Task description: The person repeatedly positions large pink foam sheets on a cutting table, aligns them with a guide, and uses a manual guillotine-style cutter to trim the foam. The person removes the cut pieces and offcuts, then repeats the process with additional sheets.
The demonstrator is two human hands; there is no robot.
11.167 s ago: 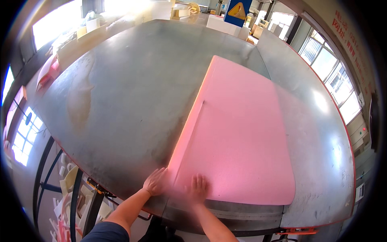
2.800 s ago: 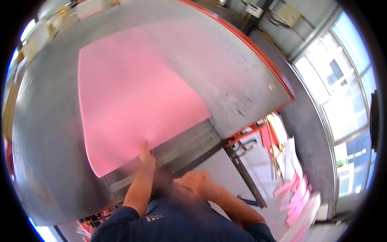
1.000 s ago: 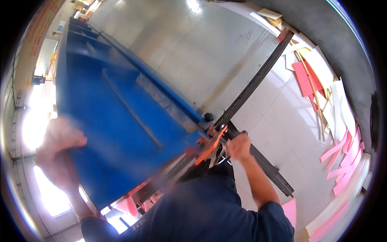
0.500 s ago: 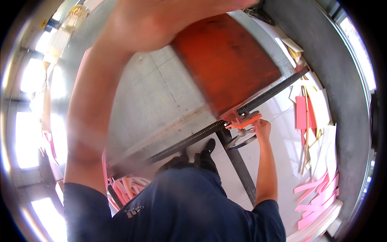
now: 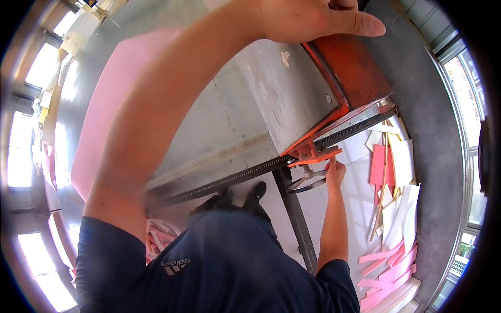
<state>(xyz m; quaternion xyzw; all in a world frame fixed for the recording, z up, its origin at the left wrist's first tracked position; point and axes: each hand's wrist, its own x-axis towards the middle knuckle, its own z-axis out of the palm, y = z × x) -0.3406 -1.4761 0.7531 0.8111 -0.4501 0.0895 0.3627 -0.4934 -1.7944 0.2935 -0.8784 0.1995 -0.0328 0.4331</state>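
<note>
My right hand (image 5: 335, 171) grips the rim or a handle of a handwheel (image 5: 304, 188) under an orange bracket (image 5: 315, 155). The bracket rides at the end of a heavy metal block on a toothed rail (image 5: 235, 180). This block has a grey side (image 5: 292, 94) and a scuffed orange side (image 5: 360, 70), meeting at an orange edge. My left hand (image 5: 308, 20) reaches over the block at the top of the picture, its thumb stretched out. Its fingers are curled and partly cut off, so what they hold, if anything, is hidden.
Left of the block lies the grey metal table (image 5: 219, 109), with a large pink sheet (image 5: 122, 83) beyond my left arm. Pink and white offcuts (image 5: 389, 271) litter the floor at right, beside a dark wall (image 5: 436, 120). A black table leg (image 5: 297, 224) stands near my shoes.
The block's grey side now faces up into view, and its orange side looks narrower. My left hand has moved right. The pink sheet shows more. My right hand stays at the handwheel.
</note>
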